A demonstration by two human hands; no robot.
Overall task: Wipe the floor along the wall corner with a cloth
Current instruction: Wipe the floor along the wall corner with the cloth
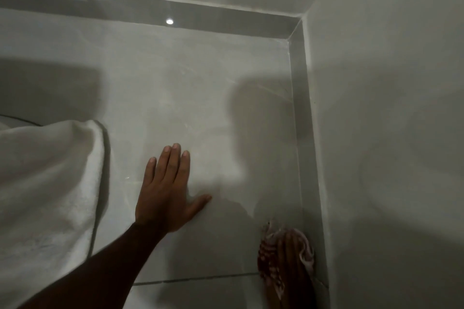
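Note:
A glossy grey tiled floor [195, 98] runs into a corner where two pale walls meet, edged by a darker grey skirting strip [300, 108]. My left hand [167, 190] lies flat on the floor, palm down and fingers spread, holding nothing. At the lower right my right hand [292, 254] presses a red-and-white patterned cloth [270, 256] onto the floor right against the right-hand skirting. The cloth bunches around my fingers and partly covers them.
A white towel or bed cover [47, 183] hangs down at the left, reaching the floor beside my left forearm. The right wall [389, 133] rises close by. A ceiling light reflects in the far skirting [169, 21]. A tile joint [200, 278] crosses the floor.

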